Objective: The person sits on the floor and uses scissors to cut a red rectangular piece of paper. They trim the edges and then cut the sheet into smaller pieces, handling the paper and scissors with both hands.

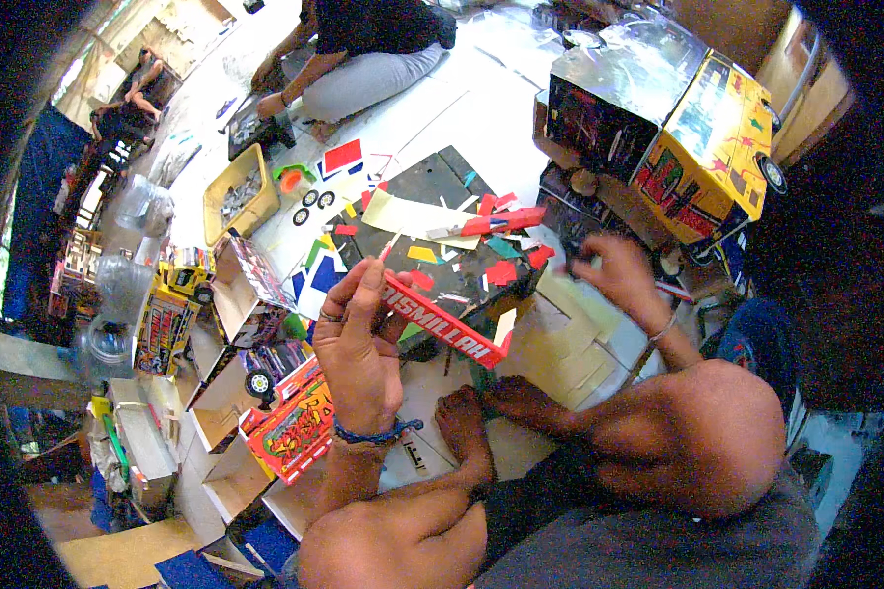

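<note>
In the head view, the left hand (359,339) at centre frame pinches a red strip (447,322) with white lettering by its upper left end. The right hand (619,275), right of centre, is blurred; it seems loosely spread, reaching toward the yellow toy truck (712,157). A red cutter (491,224) lies on the dark cutting mat (432,182) above.
</note>
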{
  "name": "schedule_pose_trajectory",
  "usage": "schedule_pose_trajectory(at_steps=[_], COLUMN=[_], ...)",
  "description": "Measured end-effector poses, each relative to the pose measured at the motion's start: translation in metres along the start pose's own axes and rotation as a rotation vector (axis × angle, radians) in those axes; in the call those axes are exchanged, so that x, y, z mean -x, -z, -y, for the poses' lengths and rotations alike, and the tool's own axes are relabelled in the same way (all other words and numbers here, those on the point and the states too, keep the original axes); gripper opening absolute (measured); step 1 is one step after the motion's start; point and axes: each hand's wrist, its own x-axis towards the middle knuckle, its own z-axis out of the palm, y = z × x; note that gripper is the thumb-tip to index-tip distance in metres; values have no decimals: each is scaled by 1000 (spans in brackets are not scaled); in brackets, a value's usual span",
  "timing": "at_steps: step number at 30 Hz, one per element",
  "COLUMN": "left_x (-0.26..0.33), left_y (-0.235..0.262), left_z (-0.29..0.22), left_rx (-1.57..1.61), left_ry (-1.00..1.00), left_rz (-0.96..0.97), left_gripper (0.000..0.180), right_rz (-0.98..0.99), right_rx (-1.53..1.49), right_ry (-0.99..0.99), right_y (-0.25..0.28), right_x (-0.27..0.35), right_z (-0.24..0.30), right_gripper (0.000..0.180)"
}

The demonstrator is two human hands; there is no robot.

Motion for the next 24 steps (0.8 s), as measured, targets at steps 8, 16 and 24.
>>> schedule_pose_trajectory(at_steps=[8,16,24], left_x=[-5,-25,-46], left_y=[14,25,35], left_z=[3,-1,21], left_rx=[-22,-20,76], left_ry=[44,4,246], left_rz=[-18,21,143], left_gripper=[19,26,38], right_rz=[123,367,579], right_rx=[272,354,187], right_ry=[-1,183,170], right_y=[-143,-173,-157], right_x=[91,109,86], right_z=[-84,-94,-88], right_gripper=[35,15,29])
